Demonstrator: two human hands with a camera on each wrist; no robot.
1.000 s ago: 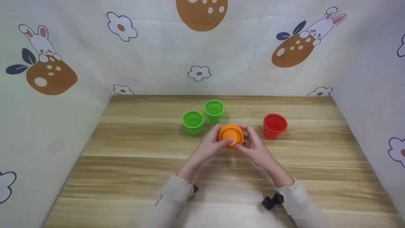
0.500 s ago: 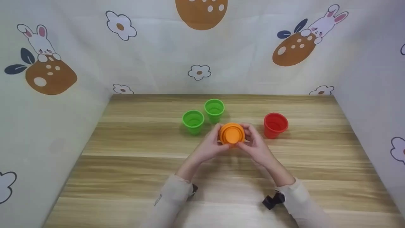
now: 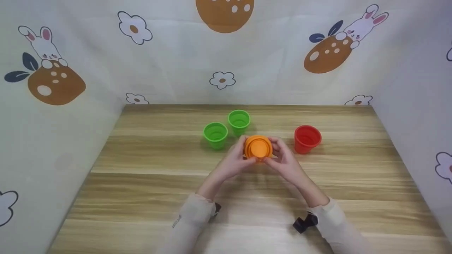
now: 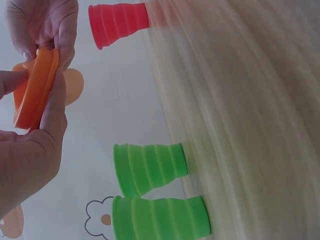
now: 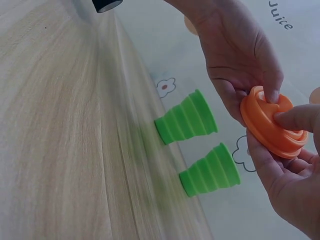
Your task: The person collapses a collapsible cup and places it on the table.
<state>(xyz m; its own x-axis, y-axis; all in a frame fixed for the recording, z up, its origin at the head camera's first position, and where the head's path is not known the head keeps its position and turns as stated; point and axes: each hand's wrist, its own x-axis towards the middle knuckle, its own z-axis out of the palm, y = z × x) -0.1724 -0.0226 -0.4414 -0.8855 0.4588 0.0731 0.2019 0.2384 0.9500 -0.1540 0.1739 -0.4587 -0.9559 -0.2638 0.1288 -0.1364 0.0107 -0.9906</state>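
While the left fingers [image 4: 54,107] and right fingers [image 5: 262,159] pinch it, the flattened orange cup [image 3: 259,148] sits between them

Two green cups [image 3: 215,137] upright, close together on wood-grain table [image 3: 141,158]; red cup [image 3: 307,140] upright, off right. Pale backdrop [image 3: 176,63] behind, with printed rabbits [image 3: 44,47] and flowers [image 3: 222,80].

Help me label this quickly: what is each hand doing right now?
Left hand: closed, holding the collapsed orange cup.
Right hand: closed, holding the same cup from its other side.
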